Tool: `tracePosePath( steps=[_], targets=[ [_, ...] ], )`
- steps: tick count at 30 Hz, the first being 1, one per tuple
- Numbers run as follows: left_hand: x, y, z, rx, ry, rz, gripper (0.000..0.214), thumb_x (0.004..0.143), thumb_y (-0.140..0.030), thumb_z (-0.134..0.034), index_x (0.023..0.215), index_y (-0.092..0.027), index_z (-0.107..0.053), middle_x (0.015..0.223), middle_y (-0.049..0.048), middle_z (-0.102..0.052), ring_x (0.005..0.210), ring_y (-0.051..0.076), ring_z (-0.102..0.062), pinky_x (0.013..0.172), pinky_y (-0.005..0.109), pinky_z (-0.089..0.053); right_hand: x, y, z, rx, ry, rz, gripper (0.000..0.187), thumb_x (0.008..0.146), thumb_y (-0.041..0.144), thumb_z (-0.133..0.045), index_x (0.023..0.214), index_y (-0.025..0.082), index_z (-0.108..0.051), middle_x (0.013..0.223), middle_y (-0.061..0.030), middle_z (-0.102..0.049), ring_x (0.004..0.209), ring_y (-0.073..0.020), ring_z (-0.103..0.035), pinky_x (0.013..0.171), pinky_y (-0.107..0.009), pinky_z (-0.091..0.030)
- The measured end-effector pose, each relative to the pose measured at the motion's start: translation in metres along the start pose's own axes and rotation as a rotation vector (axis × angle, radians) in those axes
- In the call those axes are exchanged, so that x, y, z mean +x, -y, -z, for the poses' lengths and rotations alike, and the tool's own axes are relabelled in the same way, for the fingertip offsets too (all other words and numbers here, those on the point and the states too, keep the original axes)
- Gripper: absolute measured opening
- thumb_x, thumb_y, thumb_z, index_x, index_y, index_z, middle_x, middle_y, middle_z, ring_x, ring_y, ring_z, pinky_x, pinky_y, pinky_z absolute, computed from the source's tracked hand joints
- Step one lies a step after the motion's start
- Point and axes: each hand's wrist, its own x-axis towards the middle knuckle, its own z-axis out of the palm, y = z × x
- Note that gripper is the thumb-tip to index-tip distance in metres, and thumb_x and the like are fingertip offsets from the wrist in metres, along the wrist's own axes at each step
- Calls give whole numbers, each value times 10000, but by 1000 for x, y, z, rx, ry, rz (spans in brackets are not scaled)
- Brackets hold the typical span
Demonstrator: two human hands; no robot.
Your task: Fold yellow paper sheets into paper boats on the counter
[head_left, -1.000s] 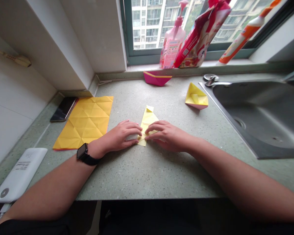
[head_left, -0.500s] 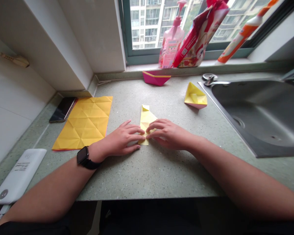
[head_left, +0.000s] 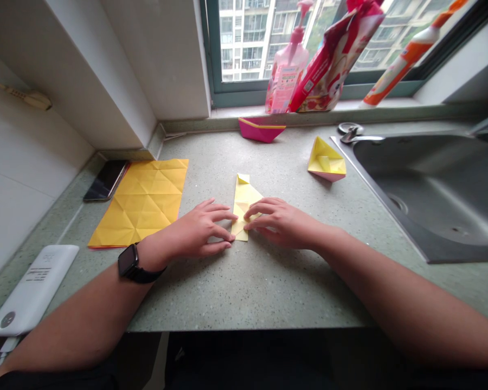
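A pale yellow sheet of folded origami paper (head_left: 242, 194) lies on the speckled counter between my hands, with a small flap turned at its far end. My left hand (head_left: 205, 227) rests at its left edge, fingers apart, fingertips touching the paper's near part. From the right, my right hand (head_left: 278, 222) lies over the paper's right side with fingers spread and fingertips on it, hiding part of that side. A magenta paper boat (head_left: 261, 131) sits at the back of the counter. To the right stands a yellow and pink folded paper boat (head_left: 326, 162).
At left lie creased orange-yellow paper sheets (head_left: 146, 200), a phone (head_left: 106, 181) and a white power bank (head_left: 34, 287) with a cable. A steel sink (head_left: 427, 254) is at right. A pink pump bottle (head_left: 285, 76), a red bag (head_left: 329, 65) and an orange-white bottle (head_left: 406, 62) line the windowsill.
My left hand has drawn back slightly to the left, uncovering a little more of the paper. My right hand stays about where it was. The whole view has shifted slightly.
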Motion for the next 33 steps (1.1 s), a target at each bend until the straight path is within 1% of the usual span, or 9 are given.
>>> tracePosePath(
  steps=[5, 8, 11, 14, 17, 21, 24, 27, 33],
  targets=[
    [0, -1, 2, -15, -13, -24, 181, 1078, -337, -736, 984, -313, -888, 1415, 70, -766, 1326, 302, -671, 1246, 572, -451, -1, -1, -1, -16, 8, -3, 333, 1014, 134, -690, 1216, 349, -844, 1305, -46, -803, 1209, -263, -725, 1124, -514, -561],
    [1, 0, 0, -12, -20, -19, 191, 1108, -343, -686, 1074, -280, -863, 1372, 89, -779, 1290, 287, -689, 1248, 559, -452, -1, -2, -2, -17, 7, 4, 337, 1012, 130, -682, 1226, 338, -840, 1302, -52, -800, 1213, -265, -724, 1119, -512, -564],
    [2, 1, -2, 21, -11, -22, 182, 1112, -331, -674, 1172, -273, -835, 1349, 90, -789, 1311, 301, -686, 1272, 595, -407, -1, -1, -1, -18, 14, 8, 353, 996, 115, -683, 1226, 336, -835, 1306, -53, -793, 1223, -266, -718, 1123, -509, -560],
    [2, 3, -4, 34, 9, -21, 172, 1112, -337, -679, 1150, -303, -843, 1332, 62, -798, 1313, 296, -683, 1273, 587, -391, -1, 1, 0, -22, 22, 12, 352, 984, 114, -697, 1228, 327, -836, 1311, -68, -782, 1221, -276, -709, 1122, -515, -556],
    [2, 2, -4, 14, 6, -14, 191, 1120, -355, -675, 1141, -306, -858, 1329, 63, -802, 1290, 287, -690, 1241, 554, -422, 0, 6, 0, -33, 25, 12, 374, 969, 119, -728, 1253, 338, -836, 1331, -78, -762, 1261, -296, -681, 1142, -537, -536],
    [1, 1, -4, 4, 0, -18, 172, 1102, -373, -717, 1139, -307, -871, 1333, 65, -806, 1294, 299, -686, 1230, 558, -422, 0, 11, -2, -56, 22, 40, 422, 958, 123, -756, 1293, 367, -836, 1373, -77, -731, 1328, -309, -631, 1191, -550, -497],
    [0, 2, -5, 7, -4, -22, 170, 1096, -385, -731, 1134, -310, -878, 1345, 62, -805, 1300, 307, -685, 1227, 565, -419, -1, 11, -4, -92, -7, 50, 382, 967, 160, -774, 1270, 378, -851, 1379, -81, -721, 1318, -311, -625, 1201, -566, -485],
    [-1, 3, -6, 9, -10, -18, 171, 1098, -375, -727, 1129, -311, -882, 1340, 61, -807, 1296, 308, -689, 1215, 563, -428, -2, 9, -6, -125, -52, 40, 331, 971, 196, -793, 1230, 388, -868, 1366, -81, -725, 1299, -316, -633, 1167, -570, -509],
    [1, 2, -7, -5, -31, -28, 163, 1098, -355, -719, 1114, -303, -873, 1300, 57, -815, 1263, 290, -700, 1198, 536, -453, -3, 4, -3, -134, -117, -43, 192, 1004, 282, -788, 1120, 385, -901, 1318, -77, -760, 1259, -327, -672, 1060, -544, -569]
  ],
)
